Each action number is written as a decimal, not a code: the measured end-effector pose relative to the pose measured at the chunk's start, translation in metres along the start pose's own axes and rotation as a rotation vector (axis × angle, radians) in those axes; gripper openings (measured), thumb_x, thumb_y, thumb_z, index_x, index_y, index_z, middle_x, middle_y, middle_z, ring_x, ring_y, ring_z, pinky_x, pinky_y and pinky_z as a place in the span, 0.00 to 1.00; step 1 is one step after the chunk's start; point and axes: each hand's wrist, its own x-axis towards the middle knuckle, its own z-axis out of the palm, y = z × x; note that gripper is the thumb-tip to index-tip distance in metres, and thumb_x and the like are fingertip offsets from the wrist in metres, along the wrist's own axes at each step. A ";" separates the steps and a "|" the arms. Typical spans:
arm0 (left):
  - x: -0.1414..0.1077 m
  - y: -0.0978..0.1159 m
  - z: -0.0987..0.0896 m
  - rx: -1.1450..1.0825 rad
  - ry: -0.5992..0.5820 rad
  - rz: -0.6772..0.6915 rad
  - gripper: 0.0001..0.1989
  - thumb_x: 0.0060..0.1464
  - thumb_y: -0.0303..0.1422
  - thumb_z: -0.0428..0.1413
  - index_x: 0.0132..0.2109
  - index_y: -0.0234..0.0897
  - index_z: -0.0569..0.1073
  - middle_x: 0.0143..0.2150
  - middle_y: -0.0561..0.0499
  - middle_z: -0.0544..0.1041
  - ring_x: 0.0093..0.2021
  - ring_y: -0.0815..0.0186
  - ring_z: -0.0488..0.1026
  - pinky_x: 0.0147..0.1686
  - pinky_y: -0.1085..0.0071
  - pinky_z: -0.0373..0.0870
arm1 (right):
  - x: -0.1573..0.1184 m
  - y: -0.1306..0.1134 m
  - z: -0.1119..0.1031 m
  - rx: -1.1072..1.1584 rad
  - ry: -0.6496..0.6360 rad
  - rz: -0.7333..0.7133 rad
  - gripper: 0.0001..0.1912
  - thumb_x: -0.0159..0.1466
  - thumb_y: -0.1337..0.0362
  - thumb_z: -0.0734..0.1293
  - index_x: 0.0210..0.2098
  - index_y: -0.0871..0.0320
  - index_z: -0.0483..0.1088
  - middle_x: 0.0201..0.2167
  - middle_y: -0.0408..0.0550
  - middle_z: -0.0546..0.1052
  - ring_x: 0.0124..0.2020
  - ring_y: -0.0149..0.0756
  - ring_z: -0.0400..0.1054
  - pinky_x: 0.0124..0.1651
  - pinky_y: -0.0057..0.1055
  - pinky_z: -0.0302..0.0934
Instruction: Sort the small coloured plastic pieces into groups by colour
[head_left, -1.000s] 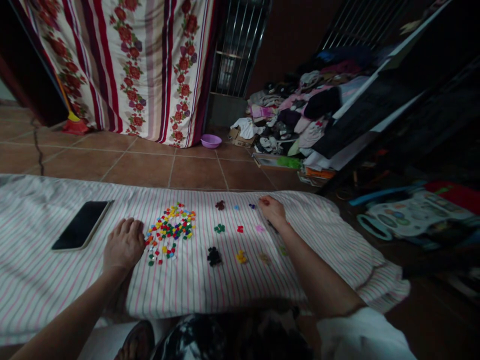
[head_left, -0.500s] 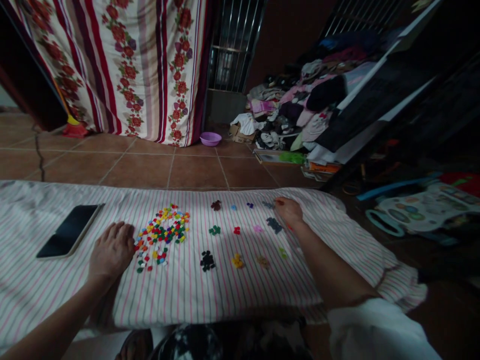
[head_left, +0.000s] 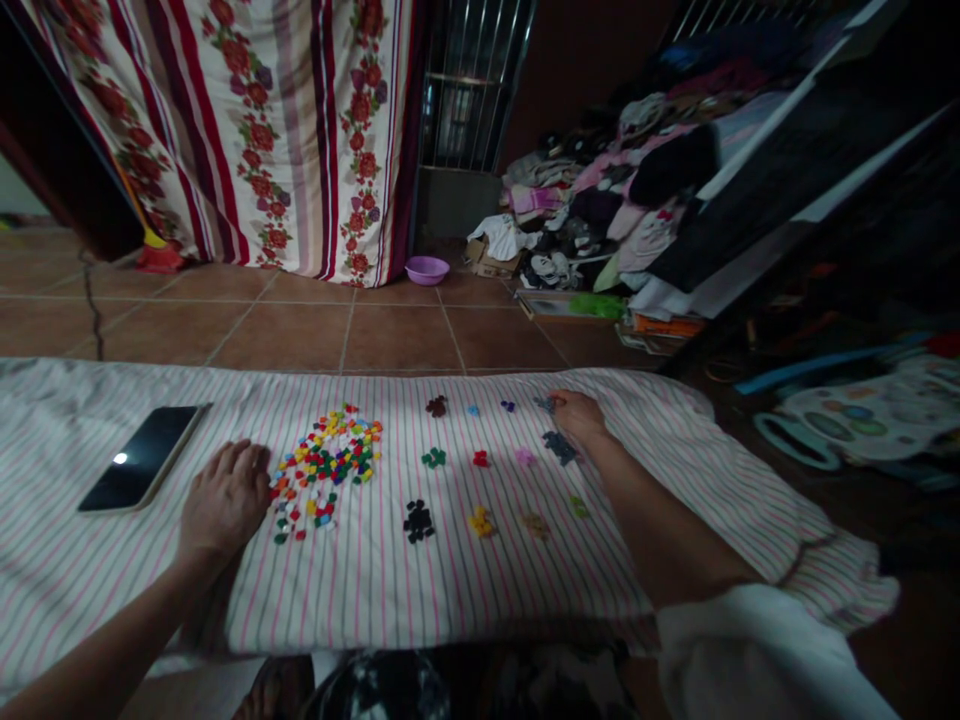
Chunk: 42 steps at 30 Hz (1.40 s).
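My left hand rests palm down on the striped cloth with its fingers laid out, at the left edge of a mixed pile of small coloured cubes. At the far right, the fingertips of my right hand are pinched together beside a small light grey group. What they hold, if anything, is hidden. Just below them lie dark grey pieces. Single-colour groups spread between the hands: brown, green, red, pink, black, yellow and tan.
The striped cloth covers the low surface. A phone lies on it at the left. Beyond, on the tiled floor, are a purple basin, a heap of clothes and a red broom. A floral curtain hangs behind.
The view has turned slightly left, so most things sit a little further right. My right hand stays by the grey pieces; an orange-red spot near its wrist no longer shows. My left hand rests unchanged.
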 end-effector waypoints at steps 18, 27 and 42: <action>0.001 0.005 -0.008 0.013 -0.032 -0.018 0.19 0.60 0.32 0.41 0.52 0.33 0.71 0.57 0.39 0.70 0.61 0.51 0.62 0.55 0.55 0.65 | -0.013 -0.088 -0.015 -0.051 -0.083 -0.213 0.17 0.62 0.72 0.60 0.45 0.56 0.77 0.46 0.49 0.80 0.47 0.39 0.73 0.51 0.31 0.63; 0.000 0.003 -0.004 -0.015 -0.006 -0.010 0.17 0.61 0.32 0.43 0.52 0.35 0.71 0.57 0.40 0.71 0.61 0.51 0.63 0.54 0.56 0.65 | -0.068 -0.202 0.014 0.138 -0.224 -0.657 0.16 0.63 0.71 0.62 0.46 0.57 0.76 0.44 0.51 0.80 0.44 0.38 0.73 0.48 0.31 0.63; 0.001 0.006 -0.005 -0.032 0.034 -0.020 0.14 0.60 0.30 0.45 0.48 0.36 0.72 0.56 0.41 0.71 0.61 0.52 0.63 0.56 0.56 0.64 | -0.138 -0.330 0.061 -0.082 -0.457 -0.930 0.14 0.66 0.66 0.60 0.44 0.55 0.77 0.42 0.51 0.78 0.45 0.38 0.71 0.47 0.28 0.60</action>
